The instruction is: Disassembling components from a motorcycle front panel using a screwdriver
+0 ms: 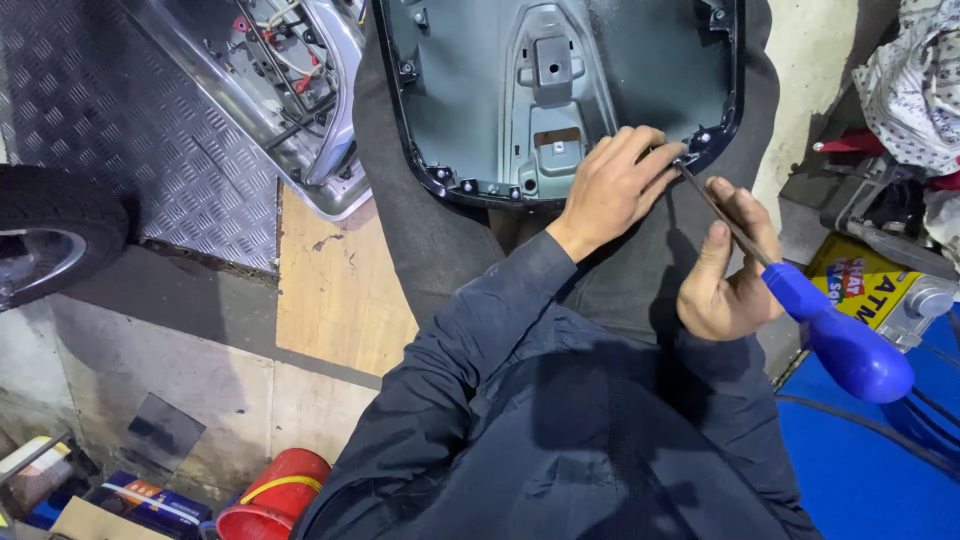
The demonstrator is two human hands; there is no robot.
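Observation:
A dark grey plastic scooter seat base [480, 90] lies underside up across my lap, with bolts along its black rim. My left hand [612, 188] rests on the near right edge of it, fingers pinched at a fastener near the rim corner. My right hand [730, 265] holds a screwdriver [845, 340] with a blue handle; its metal shaft runs up and left, and the tip meets the spot under my left fingertips. Dark sleeves cover both arms.
A silver scooter body panel [300, 90] with wiring lies on diamond-plate flooring [120, 110] at upper left. A black tyre [50, 235] sits at left. A red bucket [270, 495] stands below. A yellow box [860, 280], blue surface [860, 470] and patterned cloth [915, 80] are at right.

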